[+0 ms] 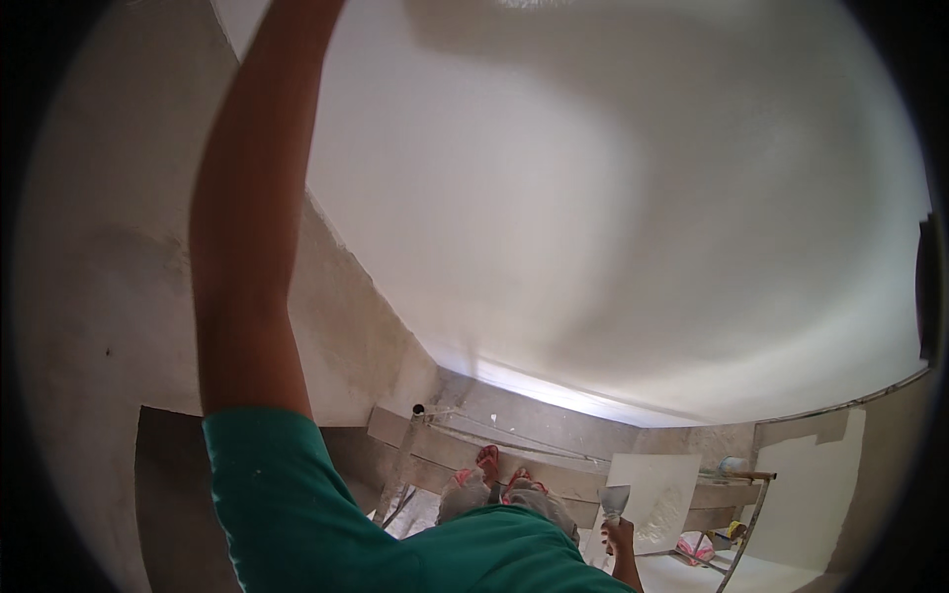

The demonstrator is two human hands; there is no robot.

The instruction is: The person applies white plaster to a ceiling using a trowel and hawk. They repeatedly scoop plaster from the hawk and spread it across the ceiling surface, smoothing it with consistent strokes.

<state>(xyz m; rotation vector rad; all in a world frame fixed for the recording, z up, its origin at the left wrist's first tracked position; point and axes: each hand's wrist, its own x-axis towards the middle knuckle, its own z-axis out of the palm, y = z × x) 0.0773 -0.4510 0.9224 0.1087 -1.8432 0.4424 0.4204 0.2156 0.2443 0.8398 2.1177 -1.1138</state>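
My left arm, in a green sleeve, reaches up along the white wall, and its hand lies beyond the top edge of the picture. Low down at my right side, my right hand is closed round the handle of a putty knife, its broad blade pointing up. Just to the right of the blade is a white board with rough pale smears on its lower part. Smooth white coating covers the large wall in front of me.
My feet in red sandals stand on a plank. Scaffold pipes rise at the left and right. A small pale container sits near the right pipe. Bare grey wall fills the left side.
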